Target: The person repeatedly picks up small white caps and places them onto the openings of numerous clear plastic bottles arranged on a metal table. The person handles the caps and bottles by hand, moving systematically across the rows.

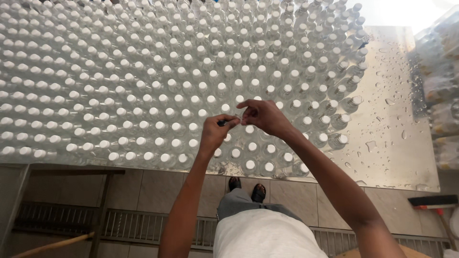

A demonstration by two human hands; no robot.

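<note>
Nearest the camera: your white shirt and grey trousers, dark sandals on square beige floor tiles. A slotted metal drain grate ran across the floor under the table, with a wooden stick at bottom left and a brush with a dark head and red collar at far right.

Both your forearms reached up over the table's near edge. Your left hand was curled tight, thumb and forefinger pinched on a small dark object; too small to tell what it was. Your right hand met it from above, fingertips pinched shut on something thin at the same spot; I couldn't tell whether that was the same item or a separate clear piece. The hands touched at the fingertips, hovering just above the near rows of bottles.

Under them: clear plastic bottles, smooth round white caps, packed upright in tight diagonal rows, covering almost the whole table from the near edge to the far one. The bare right strip of the table was shiny sheet metal, wet, beaded with droplets.

Far right: shrink-wrapped bottle packs, glossy film, stacked beside the table
</note>
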